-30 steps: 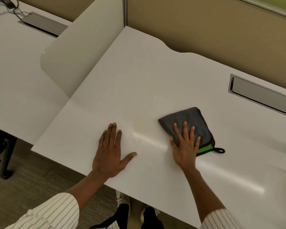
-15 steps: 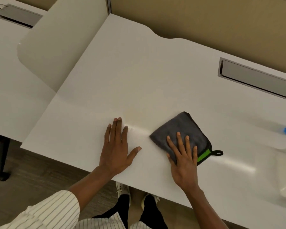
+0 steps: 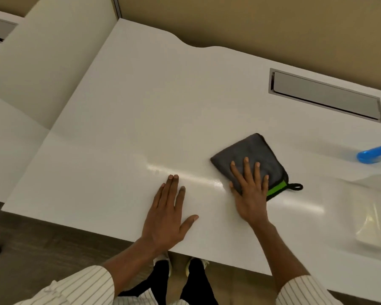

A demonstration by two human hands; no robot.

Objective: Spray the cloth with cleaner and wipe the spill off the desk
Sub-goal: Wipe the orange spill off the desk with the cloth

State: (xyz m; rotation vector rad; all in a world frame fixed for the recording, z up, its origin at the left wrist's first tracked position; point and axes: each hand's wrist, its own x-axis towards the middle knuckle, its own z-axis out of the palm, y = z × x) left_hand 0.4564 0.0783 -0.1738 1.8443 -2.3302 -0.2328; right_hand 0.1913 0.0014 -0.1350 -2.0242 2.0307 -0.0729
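A folded grey cloth [image 3: 249, 154] with a green edge and a black loop lies flat on the white desk [image 3: 141, 111]. My right hand [image 3: 250, 190] rests on its near half, palm down and fingers spread, pressing it to the surface. My left hand [image 3: 168, 214] lies flat on the bare desk left of the cloth, fingers extended, holding nothing. A faint wet sheen runs across the desk between the two hands. The blue top of the spray bottle [image 3: 375, 154] shows blurred at the right edge.
A grey cable-tray flap [image 3: 326, 96] is set into the desk at the back right. A pale translucent container [image 3: 374, 219] sits at the right. A beige partition stands behind, a curved white divider [image 3: 42, 62] to the left. The near desk edge runs just below my hands.
The cloth and my right hand have slid a little to the right, away from my left hand. The view has shifted right, bringing the blue spray top and the container into sight.
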